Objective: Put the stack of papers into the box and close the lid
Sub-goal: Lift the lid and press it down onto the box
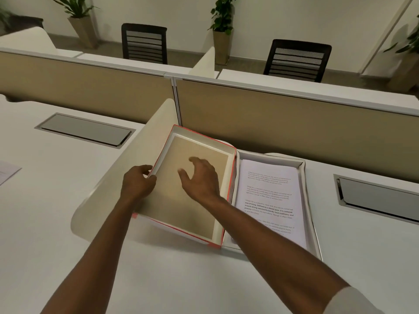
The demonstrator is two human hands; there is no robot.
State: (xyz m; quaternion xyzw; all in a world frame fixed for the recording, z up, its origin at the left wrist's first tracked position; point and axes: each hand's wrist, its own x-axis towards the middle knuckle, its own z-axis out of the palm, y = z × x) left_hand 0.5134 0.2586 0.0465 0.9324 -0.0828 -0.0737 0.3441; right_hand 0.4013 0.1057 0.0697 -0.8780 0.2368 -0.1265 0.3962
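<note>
White desk, two chairs behind. One box holds one paper stack. Left hand grips the lid; right hand hovers spread.

A white desk fills the foreground, with grey metal cable hatches set flush into its top on the left and on the right. A curved cream divider stands on it. Tan partition panels with white trim run across behind. Beyond them stand two black mesh-backed chairs at further white desks. Potted plants in tall tapered planters line a plain pale wall, above a grey floor.
</note>
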